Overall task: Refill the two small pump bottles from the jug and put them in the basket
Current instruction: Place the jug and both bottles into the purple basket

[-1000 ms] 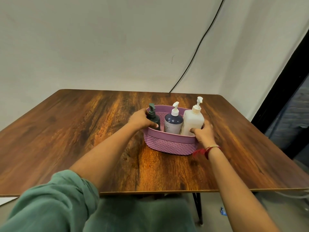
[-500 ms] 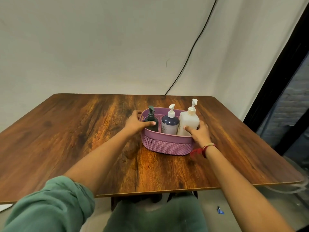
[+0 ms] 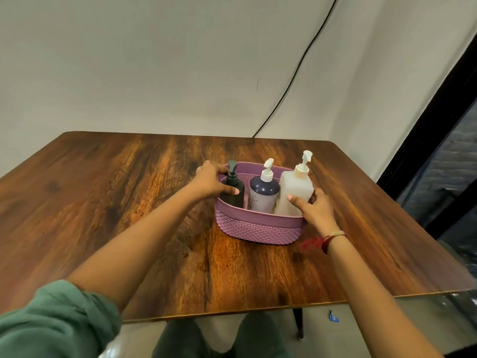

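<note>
Purple basket [image 3: 258,228] sits on the wood table [image 3: 129,202], a bit right of its middle, well apart from every edge. 3 pump bottles stand upright inside it in a row: dark bottle [image 3: 236,180] at the left end, navy bottle [image 3: 263,193] in the middle, tall white bottle [image 3: 294,184] at the right end, each just beside the next. Left hand [image 3: 210,180] grips the basket's left end, fingers curled over the rim, thumb laid across the dark bottle. Right hand [image 3: 316,211] grips the right end, fingers wrapped round behind the rim, thumb pressed on the white bottle's front. Red thread band [image 3: 327,240] on the right wrist, green sleeve [image 3: 51,319] pushed up on the left arm. Black cable [image 3: 296,73] runs down the wall to the table's far edge.
</note>
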